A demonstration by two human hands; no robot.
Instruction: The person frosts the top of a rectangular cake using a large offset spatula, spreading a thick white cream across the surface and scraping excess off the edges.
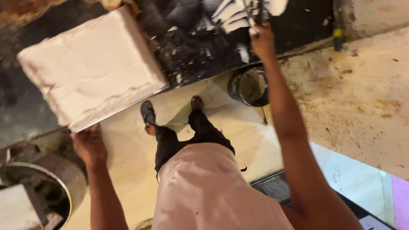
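Plaster work by the looks of it: left hand point(88, 145) is curled around the lower edge of a big white-coated board point(91, 68), holding it tilted so the white paste doesn't slide off. Right hand point(262, 40) is up at the dark wall point(191, 47), closed around a thin tool point(254, 10) pressed flat against the white smears, and a dark bucket point(249, 87) sits at the wall's foot, close enough to reload from

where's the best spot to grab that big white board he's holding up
Probably by its long lower edge, from underneath, where the left hand already grips the white board. It is broad, flat and tilted, so a second hand on the opposite upper edge would likely steady it.
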